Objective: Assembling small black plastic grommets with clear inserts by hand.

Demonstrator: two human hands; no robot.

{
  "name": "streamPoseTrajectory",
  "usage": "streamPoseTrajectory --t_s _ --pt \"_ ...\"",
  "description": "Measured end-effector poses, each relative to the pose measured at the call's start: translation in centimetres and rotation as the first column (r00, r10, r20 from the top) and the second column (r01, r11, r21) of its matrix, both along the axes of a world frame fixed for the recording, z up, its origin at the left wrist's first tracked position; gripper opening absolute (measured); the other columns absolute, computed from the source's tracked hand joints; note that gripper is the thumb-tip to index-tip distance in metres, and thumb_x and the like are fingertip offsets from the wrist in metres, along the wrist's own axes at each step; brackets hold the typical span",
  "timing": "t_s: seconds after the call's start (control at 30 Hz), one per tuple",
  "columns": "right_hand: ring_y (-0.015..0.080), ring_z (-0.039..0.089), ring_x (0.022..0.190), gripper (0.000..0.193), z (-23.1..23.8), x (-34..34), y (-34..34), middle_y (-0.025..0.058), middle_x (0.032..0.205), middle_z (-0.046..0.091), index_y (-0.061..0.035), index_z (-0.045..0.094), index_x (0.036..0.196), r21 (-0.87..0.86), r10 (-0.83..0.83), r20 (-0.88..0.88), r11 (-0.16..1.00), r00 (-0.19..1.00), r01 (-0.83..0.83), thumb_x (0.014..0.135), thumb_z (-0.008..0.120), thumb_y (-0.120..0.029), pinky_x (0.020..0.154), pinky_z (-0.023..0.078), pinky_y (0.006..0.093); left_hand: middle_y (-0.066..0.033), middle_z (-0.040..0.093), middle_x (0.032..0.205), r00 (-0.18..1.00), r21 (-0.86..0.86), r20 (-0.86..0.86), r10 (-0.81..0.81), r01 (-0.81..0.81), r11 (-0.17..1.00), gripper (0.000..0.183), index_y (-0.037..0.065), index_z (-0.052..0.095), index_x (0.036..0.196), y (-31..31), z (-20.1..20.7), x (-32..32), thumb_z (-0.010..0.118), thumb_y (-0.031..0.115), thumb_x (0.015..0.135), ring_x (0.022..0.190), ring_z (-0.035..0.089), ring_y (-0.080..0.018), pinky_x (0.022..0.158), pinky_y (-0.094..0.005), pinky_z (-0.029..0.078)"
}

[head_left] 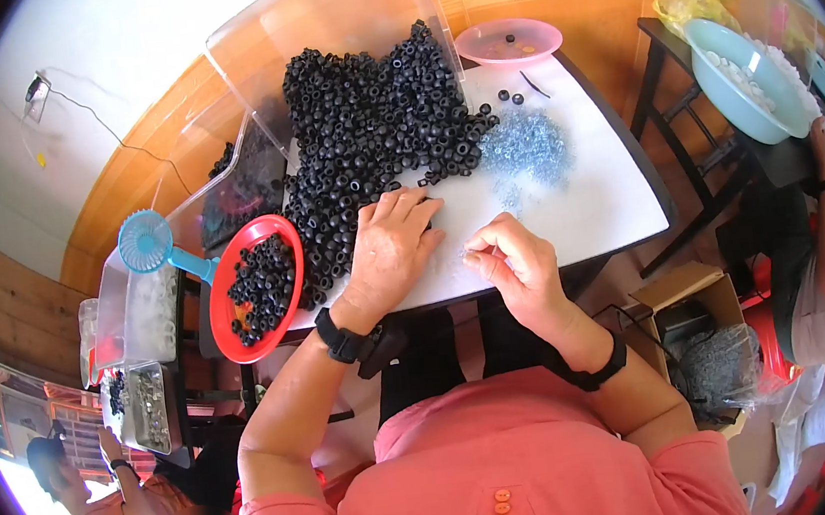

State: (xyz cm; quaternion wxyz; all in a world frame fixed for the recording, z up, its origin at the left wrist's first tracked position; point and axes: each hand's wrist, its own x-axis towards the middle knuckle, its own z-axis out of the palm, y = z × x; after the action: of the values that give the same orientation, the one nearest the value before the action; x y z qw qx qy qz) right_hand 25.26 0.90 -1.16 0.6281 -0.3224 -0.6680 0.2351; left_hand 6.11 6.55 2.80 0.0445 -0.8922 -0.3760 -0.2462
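A large pile of small black ring-like pieces (348,123) covers the left and middle of the white tabletop (588,204). My left hand (393,244) lies palm down at the pile's near edge, fingers stretched out and slightly apart. What lies under its fingertips is hidden. To its right, my right hand (520,271) is raised over the table's front edge, thumb and fingertips pinched together. Whatever they hold is too small to make out. Beyond it sits a heap of tiny clear bluish pieces (525,148). Two loose black pieces (510,97) are behind that heap.
A red bowl (219,308) of black pieces stands at the left, beside a light-blue fan (146,242). At the back are a clear plastic bin (238,34) and a pink dish (510,41). Other people sit on both sides; a blue basin (732,88) and cardboard box (682,289) are at right.
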Motion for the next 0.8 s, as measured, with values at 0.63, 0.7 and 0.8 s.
streamPoseTrajectory --t_s 0.63,0.7,0.8 --pt "0.02 0.061 0.066 0.016 -0.6 -0.2 0.1 0.0094 0.082 0.058 -0.0001 0.058 0.093 0.002 0.004 -0.021 1.0 1.0 -0.004 0.084 0.069 0.007 0.059 0.049 0.0293 -0.017 0.051 0.14 0.995 -0.046 0.034 0.097 -0.095 0.994 0.063 0.008 0.057 0.133 -1.2 1.0 -1.5 0.076 0.034 0.079 0.132 0.041 -0.0411 0.105 -0.0488 0.037" --pt "0.0155 0.058 0.068 0.014 -0.4 -0.2 -0.1 0.0078 0.083 0.058 0.0005 0.058 0.094 -0.016 0.011 -0.002 1.0 1.0 -0.011 0.087 0.069 0.005 0.062 0.048 0.0269 -0.0191 0.049 0.14 0.992 0.01 -0.006 0.125 -0.125 0.992 0.065 0.007 0.055 0.135 -0.5 1.0 -0.8 0.073 0.041 0.082 0.13 0.042 -0.0415 0.104 -0.0506 0.036" --pt "0.0112 0.056 0.07 0.012 -0.1 -0.1 -0.3 0.0061 0.085 0.059 0.0012 0.058 0.094 -0.044 0.015 0.019 0.999 1.0 -0.014 0.089 0.069 0.002 0.065 0.047 0.0245 -0.0241 0.046 0.143 0.985 0.068 -0.069 0.159 -0.155 0.986 0.072 0.007 0.051 0.138 1.4 -0.2 -0.6 0.065 0.055 0.086 0.129 0.042 -0.0422 0.105 -0.0524 0.034"
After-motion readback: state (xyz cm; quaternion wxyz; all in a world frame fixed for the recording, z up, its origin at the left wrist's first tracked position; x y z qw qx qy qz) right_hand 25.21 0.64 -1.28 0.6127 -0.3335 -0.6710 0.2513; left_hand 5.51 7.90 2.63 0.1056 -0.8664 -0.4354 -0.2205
